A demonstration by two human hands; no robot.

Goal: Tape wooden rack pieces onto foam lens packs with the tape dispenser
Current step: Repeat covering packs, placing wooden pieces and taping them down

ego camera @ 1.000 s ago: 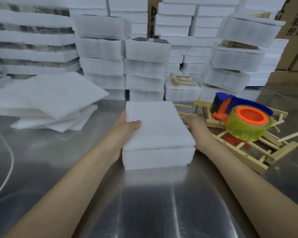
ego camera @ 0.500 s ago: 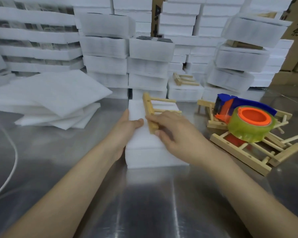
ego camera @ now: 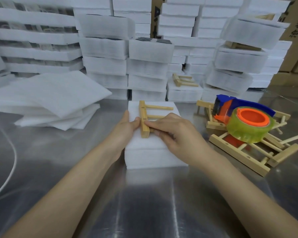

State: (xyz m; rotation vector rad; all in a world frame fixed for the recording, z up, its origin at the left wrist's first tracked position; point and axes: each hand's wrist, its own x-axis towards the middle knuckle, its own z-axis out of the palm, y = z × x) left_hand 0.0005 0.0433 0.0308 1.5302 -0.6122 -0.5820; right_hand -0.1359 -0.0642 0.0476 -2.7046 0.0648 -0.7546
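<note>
Close in front of me on the steel desk (ego camera: 144, 212), I am settling a wooden rack piece (ego camera: 143, 117) on top of a foam lens pack (ego camera: 151, 157). My left hand (ego camera: 126, 127) is gripping the pack's left edge, its thumb lying over the top and pressing against the rack's thick rail; the other fingers are going down the side, out of sight. My right hand (ego camera: 172, 134) is pinching the same rail from the other side with curled fingertips. As I judge it, the job now is squaring the rail with the pack's long edge and getting the piece lying flat and inside the top face, so that one hand can be pinning it while the other is going for the tape. Pressing lightly seems wise, since the foam looks soft enough to be denting under a hard thumb. The rack piece is showing as pale wood, a squared rail with small round holes and thin dowels running off to the right across the white foam. Further right, the tape dispenser (ego camera: 244, 121), blue and orange with a yellowish roll, is resting on a heap of rack pieces (ego camera: 239, 152). Beyond, stacked packs (ego camera: 148, 66) are rising in rows.
</note>
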